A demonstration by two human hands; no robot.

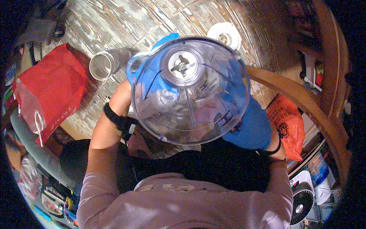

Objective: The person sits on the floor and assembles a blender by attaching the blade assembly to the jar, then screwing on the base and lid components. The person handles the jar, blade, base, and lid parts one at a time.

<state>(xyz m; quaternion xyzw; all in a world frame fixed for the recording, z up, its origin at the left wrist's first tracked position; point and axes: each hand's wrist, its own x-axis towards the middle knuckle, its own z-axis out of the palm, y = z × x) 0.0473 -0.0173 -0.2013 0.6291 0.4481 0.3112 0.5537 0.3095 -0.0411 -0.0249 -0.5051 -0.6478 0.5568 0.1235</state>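
Closest to you is the clear blender jar, held up over the wooden surface so you see its blade through the open mouth. It hides your right hand, which is wrapped in a blue cloth; its grip cannot be told. Your left hand grasps the jar's side, forearm bent upward. A red bag lies left, an orange bag right.
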